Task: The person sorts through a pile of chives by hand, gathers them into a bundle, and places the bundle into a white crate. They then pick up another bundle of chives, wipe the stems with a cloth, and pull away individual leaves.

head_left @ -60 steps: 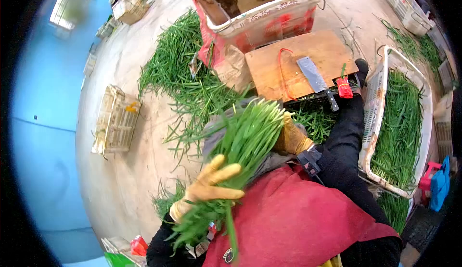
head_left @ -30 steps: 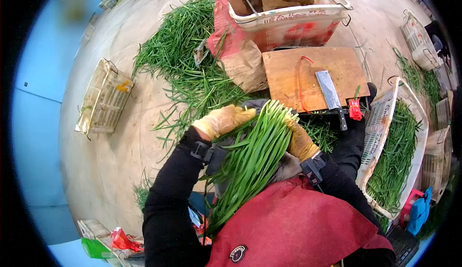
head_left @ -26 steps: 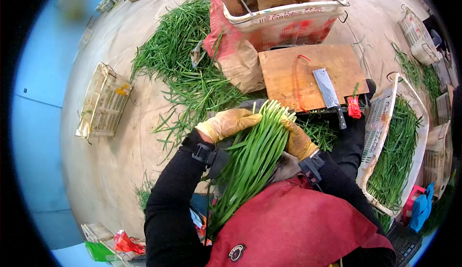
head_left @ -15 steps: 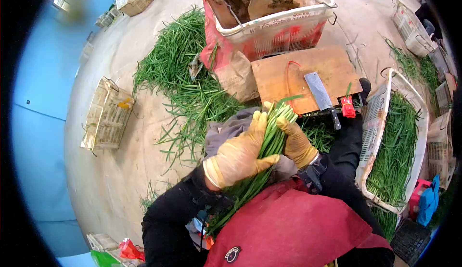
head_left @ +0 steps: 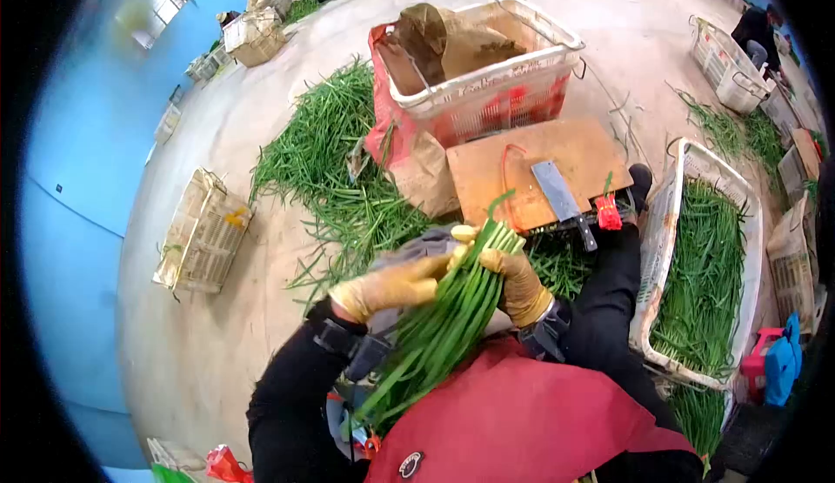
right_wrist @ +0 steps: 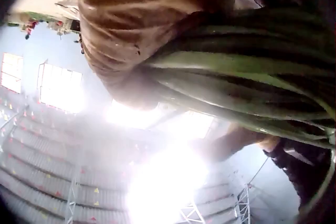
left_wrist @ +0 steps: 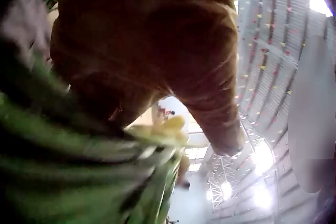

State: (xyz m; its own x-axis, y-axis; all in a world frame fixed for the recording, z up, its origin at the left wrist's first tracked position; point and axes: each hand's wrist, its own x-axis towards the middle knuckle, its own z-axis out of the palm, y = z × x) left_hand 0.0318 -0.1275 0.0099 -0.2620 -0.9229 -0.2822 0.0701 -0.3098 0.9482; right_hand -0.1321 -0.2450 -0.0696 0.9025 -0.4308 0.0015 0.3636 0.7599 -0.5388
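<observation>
A bunch of garlic chives [head_left: 448, 322] lies slantwise over the lap, pale stalk ends up and leaves trailing down to the red apron [head_left: 522, 413]. My gloved right hand [head_left: 519, 287] grips it near the stalk ends, with yellow fingertips showing on the far side. My gloved left hand [head_left: 391, 289] reaches to the bunch from the left, its fingers stretched against the stalks. In the left wrist view its thumb [left_wrist: 223, 134] stands apart from the fingers, above the blurred leaves. One leaf sticks up past the stalk ends. The right wrist view shows the leaves [right_wrist: 236, 82] running out from the right hand.
Ahead, a wooden board [head_left: 483, 170] bears a cleaver [head_left: 558, 191], with red ties [head_left: 607, 211] at its edge. A large crate [head_left: 487, 91] stands behind it. Loose chives [head_left: 322, 144] lie left; a chive-filled crate [head_left: 652, 291] stands right, another crate [head_left: 204, 231] far left.
My left hand went from the leafy end up to the stalk ends, across the bunch, then back to its left side. My right hand kept its grip. The head view shifted.
</observation>
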